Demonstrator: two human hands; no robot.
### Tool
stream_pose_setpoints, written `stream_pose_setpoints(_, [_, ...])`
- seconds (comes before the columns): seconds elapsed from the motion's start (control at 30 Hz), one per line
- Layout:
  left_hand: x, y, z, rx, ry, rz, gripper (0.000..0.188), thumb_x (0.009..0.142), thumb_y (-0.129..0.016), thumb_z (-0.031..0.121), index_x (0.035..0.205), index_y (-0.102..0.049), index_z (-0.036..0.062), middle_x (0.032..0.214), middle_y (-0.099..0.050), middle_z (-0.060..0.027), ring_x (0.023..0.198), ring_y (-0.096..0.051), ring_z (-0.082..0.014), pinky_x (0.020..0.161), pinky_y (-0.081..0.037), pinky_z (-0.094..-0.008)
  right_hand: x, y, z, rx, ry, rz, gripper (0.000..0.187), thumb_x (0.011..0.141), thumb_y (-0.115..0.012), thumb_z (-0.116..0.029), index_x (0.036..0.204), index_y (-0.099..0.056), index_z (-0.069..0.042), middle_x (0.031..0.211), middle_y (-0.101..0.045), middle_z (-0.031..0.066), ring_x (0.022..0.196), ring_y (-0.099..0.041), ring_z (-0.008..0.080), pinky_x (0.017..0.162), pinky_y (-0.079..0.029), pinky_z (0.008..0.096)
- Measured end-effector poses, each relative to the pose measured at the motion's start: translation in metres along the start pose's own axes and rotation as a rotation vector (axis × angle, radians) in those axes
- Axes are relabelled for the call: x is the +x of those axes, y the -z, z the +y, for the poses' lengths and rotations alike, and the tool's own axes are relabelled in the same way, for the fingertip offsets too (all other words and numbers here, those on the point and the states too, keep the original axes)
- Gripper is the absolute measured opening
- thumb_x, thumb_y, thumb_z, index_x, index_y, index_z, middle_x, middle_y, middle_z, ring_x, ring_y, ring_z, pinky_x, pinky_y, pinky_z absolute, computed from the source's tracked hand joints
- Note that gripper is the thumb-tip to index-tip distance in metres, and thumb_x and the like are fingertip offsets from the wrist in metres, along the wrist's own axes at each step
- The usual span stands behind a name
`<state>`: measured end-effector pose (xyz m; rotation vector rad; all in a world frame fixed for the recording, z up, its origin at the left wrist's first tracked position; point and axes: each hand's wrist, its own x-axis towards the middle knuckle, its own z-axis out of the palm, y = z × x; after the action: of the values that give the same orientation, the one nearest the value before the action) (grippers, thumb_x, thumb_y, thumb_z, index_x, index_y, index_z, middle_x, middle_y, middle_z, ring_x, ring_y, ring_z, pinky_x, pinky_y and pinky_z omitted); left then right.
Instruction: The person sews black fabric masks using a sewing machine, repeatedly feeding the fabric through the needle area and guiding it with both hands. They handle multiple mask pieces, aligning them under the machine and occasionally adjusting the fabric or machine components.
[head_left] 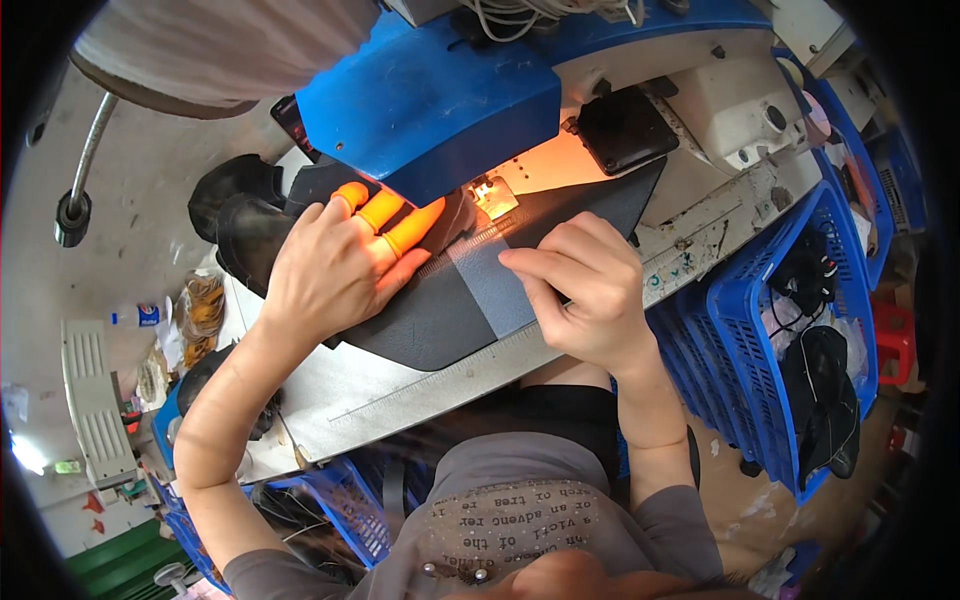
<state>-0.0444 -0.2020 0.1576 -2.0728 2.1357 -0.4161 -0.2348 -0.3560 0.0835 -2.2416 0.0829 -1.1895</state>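
My left hand point(335, 255), with orange finger cots on several fingers, lies with its fingers stretched over black sheet material point(420, 325) at the sewing machine point(430, 110). Its fingertips are just left of the lit metal needle plate point(494, 198). A grey-blue band point(492, 285) crosses the black material below the plate. My right hand point(590, 290) is curled above the right side of this band, index finger and thumb drawn toward each other. Whatever these fingers may hold is hidden or too small to make out.
Dark cut pieces point(245, 225) lie left of my left hand. A black phone-like slab point(627, 130) rests on the machine bed. Blue plastic baskets point(735, 330) holding dark items stand at the right. A lamp-like stalk point(85, 150) hangs at upper left.
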Motion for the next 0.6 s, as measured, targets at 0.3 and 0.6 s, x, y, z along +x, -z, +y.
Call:
stream_pose_setpoints(0.3, [0.003, -0.004, -0.008, -0.024, 0.016, 0.045, 0.041, 0.089, -0.067, 0.031, 0.126, -0.068, 0.0138, 0.104, -0.068, -0.0090, 0.085, -0.056, -0.0269, 0.081, -0.048, -0.0356, -0.003, 0.006, 0.003, 0.048, -0.027, 0.020, 0.021, 0.064, -0.072, 0.006, 0.082, -0.073, -0.005, 0.071, -0.057, 0.0036, 0.067, -0.055, 0.0224, 0.060, -0.045, 0.0330])
stream_pose_setpoints(0.6, [-0.001, -0.008, 0.010, 0.076, 0.153, 0.079, 0.027, 0.089, -0.068, 0.033, 0.107, -0.073, 0.0125, 0.090, -0.066, -0.0083, 0.086, -0.058, -0.0262, 0.067, -0.050, -0.0334, -0.003, 0.004, 0.003, 0.055, -0.027, 0.035, 0.023, 0.063, -0.072, 0.007, 0.082, -0.073, -0.005, 0.070, -0.057, 0.0042, 0.066, -0.055, 0.0224, 0.057, -0.044, 0.0329])
